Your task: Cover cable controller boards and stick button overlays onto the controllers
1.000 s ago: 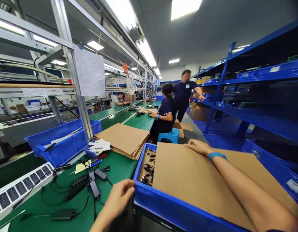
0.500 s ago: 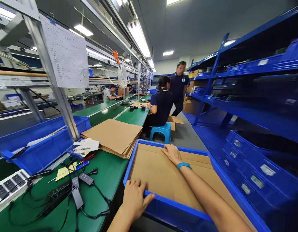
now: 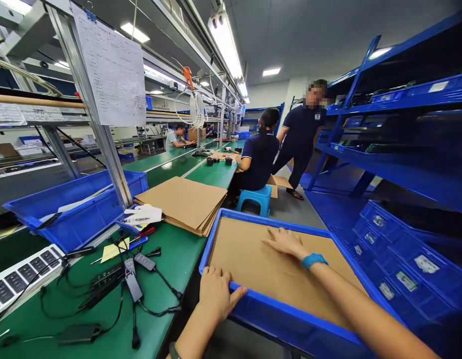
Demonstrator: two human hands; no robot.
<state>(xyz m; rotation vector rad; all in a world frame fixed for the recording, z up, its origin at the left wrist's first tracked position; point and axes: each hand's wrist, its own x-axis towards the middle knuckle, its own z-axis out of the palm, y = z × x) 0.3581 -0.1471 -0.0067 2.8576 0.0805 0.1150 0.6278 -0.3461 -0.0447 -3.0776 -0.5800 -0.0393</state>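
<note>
A blue plastic bin (image 3: 291,319) stands right in front of me, and a flat brown cardboard sheet (image 3: 253,259) fills its inside. My right hand (image 3: 287,244) rests palm down on that sheet, fingers spread, with a blue wristband (image 3: 314,261) on the wrist. My left hand (image 3: 216,294) curls over the bin's near rim and grips it. The sheet hides whatever lies beneath it in the bin.
To the left, a green workbench (image 3: 178,259) holds a stack of cardboard sheets (image 3: 180,204) and black power adapters with cables (image 3: 104,289). A large blue bin (image 3: 77,209) stands beyond them. Blue shelving (image 3: 395,124) runs along the right. Two co-workers (image 3: 259,159) are further down the aisle.
The cardboard sheet has dropped from tilted across the bin to lying flat inside it, covering the black parts. My left hand has come down onto the near rim.
</note>
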